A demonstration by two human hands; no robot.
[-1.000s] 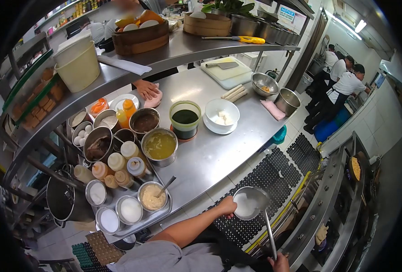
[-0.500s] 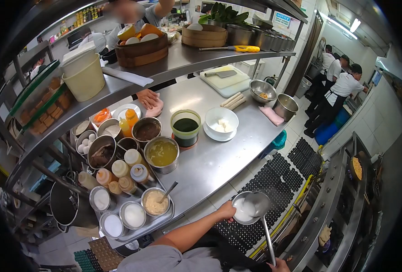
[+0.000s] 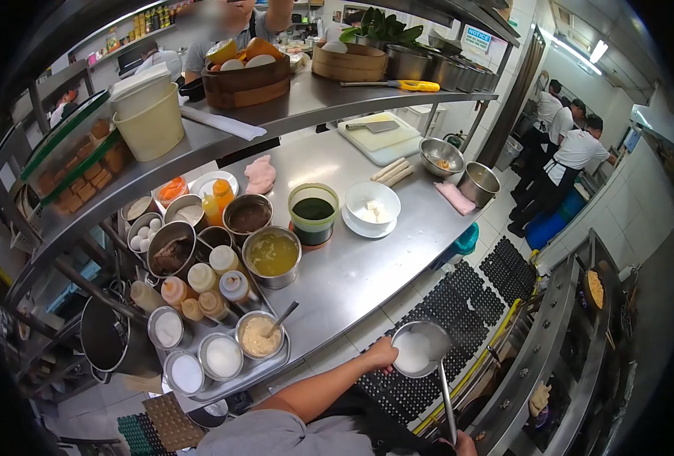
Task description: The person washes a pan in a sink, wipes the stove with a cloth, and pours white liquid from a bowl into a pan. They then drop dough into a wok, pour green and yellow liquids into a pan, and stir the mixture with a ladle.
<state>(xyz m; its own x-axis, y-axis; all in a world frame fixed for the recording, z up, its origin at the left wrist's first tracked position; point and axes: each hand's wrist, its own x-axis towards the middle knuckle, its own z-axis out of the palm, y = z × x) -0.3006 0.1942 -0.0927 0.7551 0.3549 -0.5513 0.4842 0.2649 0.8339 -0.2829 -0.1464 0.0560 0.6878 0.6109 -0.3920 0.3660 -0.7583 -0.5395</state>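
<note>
My left hand (image 3: 382,354) is closed on the rim of a round metal container (image 3: 405,371) holding something white, perhaps a liquid. It is held out over the floor, beside the table's front edge. At the bottom of the view my right hand (image 3: 462,445) grips the end of a long metal handle. This belongs to a ladle (image 3: 447,403), whose rounded head is at the container's right side, partly blurred. Nearest my left arm on the table are a pot of pale beige paste with a spoon (image 3: 261,336) and a pot of white grains (image 3: 221,357).
The steel table (image 3: 359,292) carries a pot of yellow liquid (image 3: 273,257), squeeze bottles (image 3: 202,277) and a white bowl (image 3: 372,204). A stove (image 3: 531,380) lines the right side. Black mats (image 3: 451,296) cover the floor between. A shelf (image 3: 306,95) hangs above, with a person behind it.
The ladle's head has tilted and shifted slightly at the container, showing more of the white contents. Across the table, a co-worker's hand has left the pink cloth.
</note>
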